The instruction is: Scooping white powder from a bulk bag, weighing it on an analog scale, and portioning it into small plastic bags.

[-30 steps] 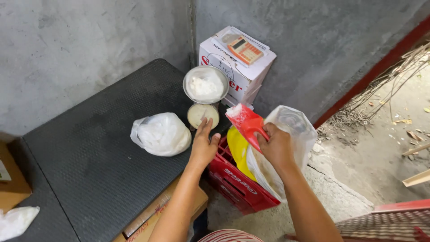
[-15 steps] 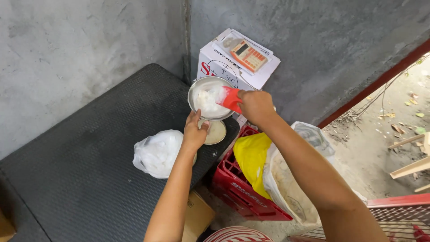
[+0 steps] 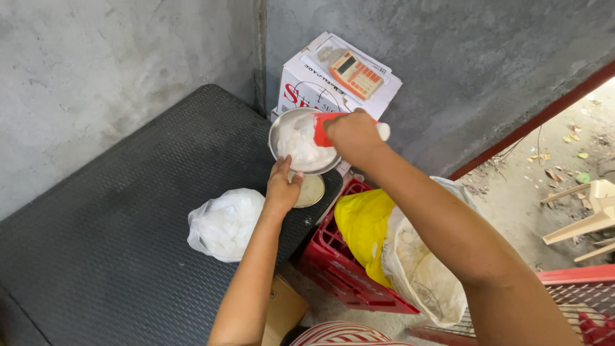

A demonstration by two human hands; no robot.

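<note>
My right hand grips a red scoop tipped over a round metal pan that holds a white plastic bag of white powder. My left hand rests just below the pan, by the round cream scale base under it. A tied clear bag of white powder lies on the black mat left of my left forearm.
A black ribbed mat covers the surface. A white carton with an orange calculator stands behind the pan. A red crate holds a yellow bag and an open white sack. Concrete walls stand behind.
My right hand lifted the red scoop from the sack by the crate up to the metal pan and now tips it there. My left hand stayed by the scale.
</note>
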